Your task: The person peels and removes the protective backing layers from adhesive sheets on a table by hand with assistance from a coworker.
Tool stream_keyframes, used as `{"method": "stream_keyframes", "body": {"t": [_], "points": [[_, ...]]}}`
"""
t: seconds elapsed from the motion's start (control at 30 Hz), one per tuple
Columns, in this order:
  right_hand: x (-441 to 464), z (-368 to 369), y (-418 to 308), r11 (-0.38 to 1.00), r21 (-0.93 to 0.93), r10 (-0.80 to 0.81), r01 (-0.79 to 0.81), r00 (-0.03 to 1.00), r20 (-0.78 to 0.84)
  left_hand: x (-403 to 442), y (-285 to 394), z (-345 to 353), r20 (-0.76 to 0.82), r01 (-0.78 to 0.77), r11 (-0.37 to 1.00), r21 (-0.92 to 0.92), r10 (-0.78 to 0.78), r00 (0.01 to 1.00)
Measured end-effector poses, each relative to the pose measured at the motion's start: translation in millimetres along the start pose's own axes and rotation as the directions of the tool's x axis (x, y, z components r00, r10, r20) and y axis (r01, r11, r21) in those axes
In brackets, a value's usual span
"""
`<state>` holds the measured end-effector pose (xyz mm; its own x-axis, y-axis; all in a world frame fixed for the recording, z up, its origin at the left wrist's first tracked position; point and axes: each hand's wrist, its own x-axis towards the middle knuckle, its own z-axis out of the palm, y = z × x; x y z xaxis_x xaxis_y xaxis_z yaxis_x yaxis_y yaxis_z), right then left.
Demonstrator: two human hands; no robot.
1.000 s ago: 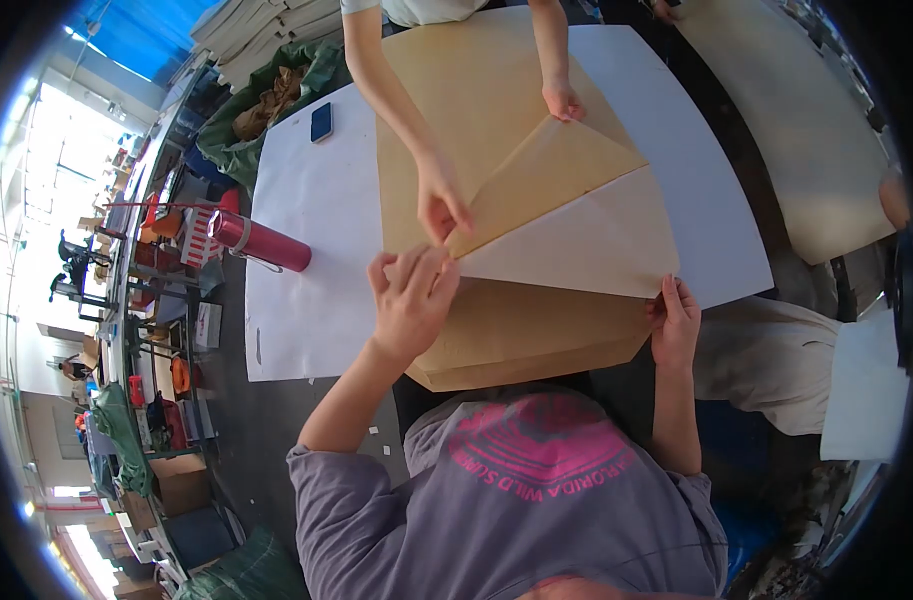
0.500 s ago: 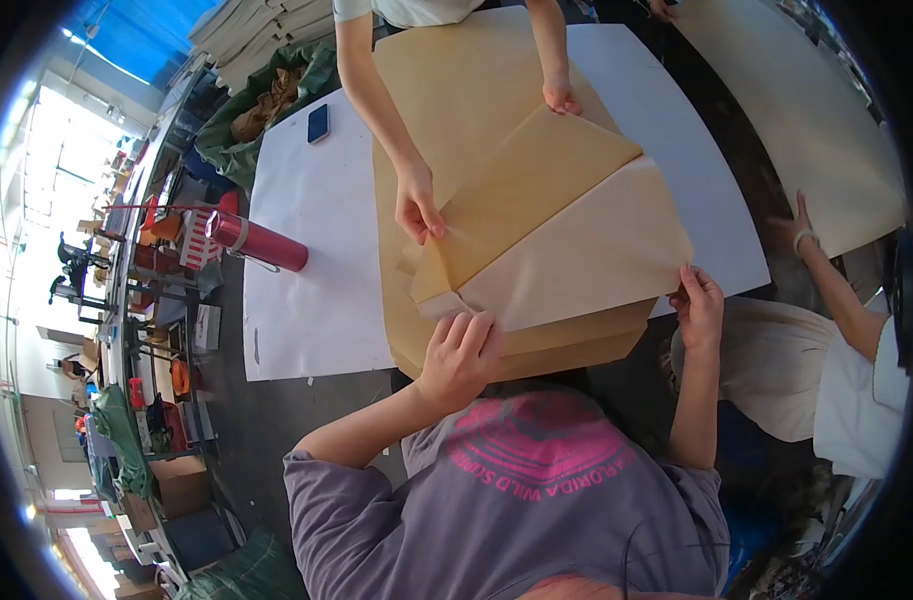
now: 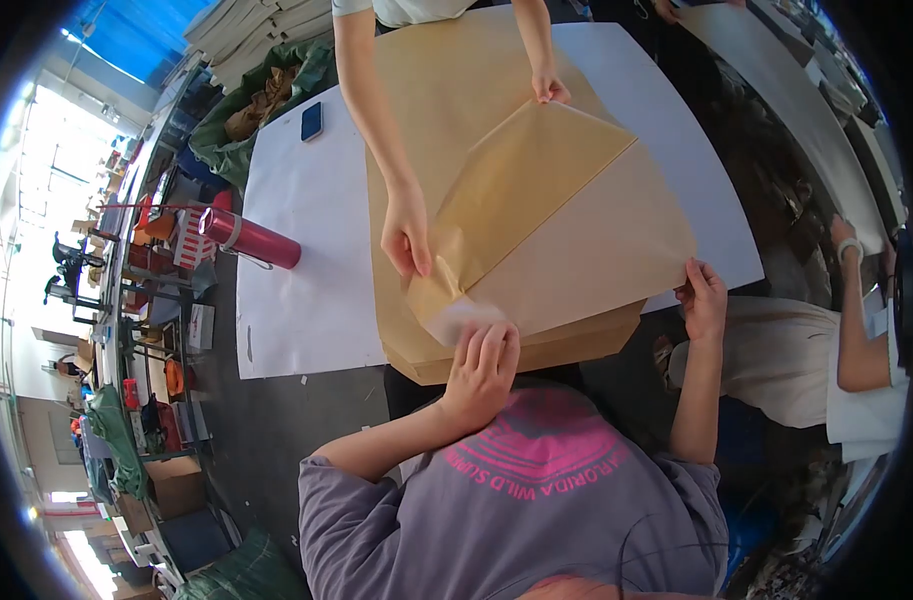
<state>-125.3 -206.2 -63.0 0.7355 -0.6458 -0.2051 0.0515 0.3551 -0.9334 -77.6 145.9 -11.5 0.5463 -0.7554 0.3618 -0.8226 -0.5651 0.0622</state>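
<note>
A large brown paper sheet [image 3: 576, 235], with a glossy darker part and a paler part meeting along a diagonal line, is held partly raised over more brown paper [image 3: 436, 90]. My left hand [image 3: 481, 372] is closed on its near edge at the left, where the paper bends and looks smeared by motion. At the right corner, my right hand [image 3: 703, 300] pinches the sheet between thumb and fingers. Across from me, a co-worker's hand [image 3: 406, 238] grips the left side of the sheet, and their other hand [image 3: 550, 88] holds the far corner.
Brown paper lies over a white board [image 3: 306, 300]. On the board's left side are a red bottle [image 3: 251, 238], lying down, and a phone [image 3: 312, 122]. A green sack [image 3: 221, 125] stands beyond the left edge. Another person [image 3: 856, 340] handles a large pale sheet [image 3: 796, 110] at right.
My left hand has moved slightly right and down, drawing the near-left edge with it. The sheet's left part now bends upward. At right, the other person's pale sheet has tilted and shifted.
</note>
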Motion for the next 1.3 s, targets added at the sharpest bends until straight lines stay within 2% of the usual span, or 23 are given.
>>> {"method": "stream_keyframes", "body": {"t": [0.03, 0.13, 0.27, 0.3, 0.4, 0.5, 0.6, 0.7, 0.83, 1.1, 1.2, 1.3], "points": [[-1, 0, 0, 1.000, -0.013, -0.002, 0.003, 1.000, 0.001, 1, -2, -1, -0.006, -0.002, 0.999, 0.046, 0.002, 1.000], [-9, 6, 2, 0.998, -0.056, -0.001, 0.002, 1.000, 0.023, 6, -11, -3, -0.089, 0.080, 0.926, 0.369, -0.050, 0.995], [-14, 13, 8, 0.998, -0.058, 0.009, -0.007, 0.999, 0.037, 20, -57, -21, -0.053, 0.068, 0.921, 0.383, -0.052, 0.997], [-16, 19, 8, 0.999, -0.048, 0.004, -0.002, 1.000, 0.029, 22, -69, -18, -0.109, 0.038, 0.930, 0.366, 0.002, 0.994], [-20, 32, 8, 0.999, -0.034, -0.005, 0.006, 1.000, 0.030, 31, -107, -25, -0.130, -0.112, 0.957, 0.268, 0.151, 0.980], [-19, 35, 4, 0.999, -0.031, -0.024, 0.025, 0.999, 0.027, 35, -106, -36, -0.098, -0.118, 0.974, 0.193, 0.138, 0.986], [-14, 29, 4, 1.000, -0.007, -0.028, 0.028, 1.000, 0.004, 25, -90, -44, 0.014, -0.251, 0.947, 0.200, 0.253, 0.967], [-10, 17, 4, 1.000, -0.009, -0.023, 0.023, 1.000, 0.005, 11, -63, -34, -0.009, -0.133, 0.990, 0.038, 0.133, 0.991], [-9, 14, 2, 0.998, -0.063, -0.030, 0.030, 1.000, -0.004, 8, -57, -26, -0.005, -0.177, 0.984, 0.014, 0.177, 0.984], [-2, 6, 1, 0.999, -0.040, -0.010, 0.009, 1.000, -0.017, 16, -56, -29, 0.011, -0.231, 0.973, 0.009, 0.231, 0.973], [2, 1, 4, 0.999, -0.053, -0.003, 0.003, 1.000, -0.003, 16, -56, -28, 0.004, -0.213, 0.977, 0.023, 0.213, 0.977], [5, -2, 7, 0.997, -0.078, 0.004, -0.003, 1.000, 0.012, 13, -58, -19, 0.042, -0.175, 0.982, -0.076, 0.179, 0.983]]}}
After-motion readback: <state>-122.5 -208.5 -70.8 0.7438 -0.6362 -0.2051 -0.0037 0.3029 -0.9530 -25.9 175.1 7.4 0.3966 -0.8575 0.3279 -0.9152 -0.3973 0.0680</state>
